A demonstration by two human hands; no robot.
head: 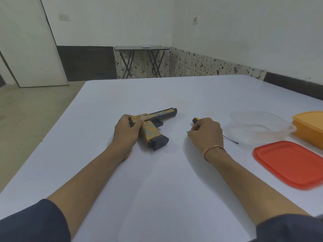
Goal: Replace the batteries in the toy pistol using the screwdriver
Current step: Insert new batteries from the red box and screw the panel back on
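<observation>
The toy pistol (153,126) lies on its side on the white table (157,91), a little left of the middle, its dark muzzle pointing away to the right and its yellow grip with the dark base plate angled back toward the person; the left hand (126,130) has hold of its rear end, fingers curled over the back of the slide and the thumb against the frame, the heel of the hand down on the tabletop; just to the right, apart from the pistol, the screwdriver (195,120) lies slantwise, its black and yellow handle showing beyond the knuckles and its thin shaft running out the other side toward the containers; the right hand (207,132) sits over its middle with the fingers curled in and closed around it; a tiny grey bit shows at the fingertips, too small to make out; a thread band (214,149) circles that wrist; further right stand a clear plastic tub (244,117) and, touching it, a yellow box (309,128), with a red lid (288,163) lying flat nearer the person; dark sleeves cover both upper arms; a small folding table (142,48) stands against the far wall.
</observation>
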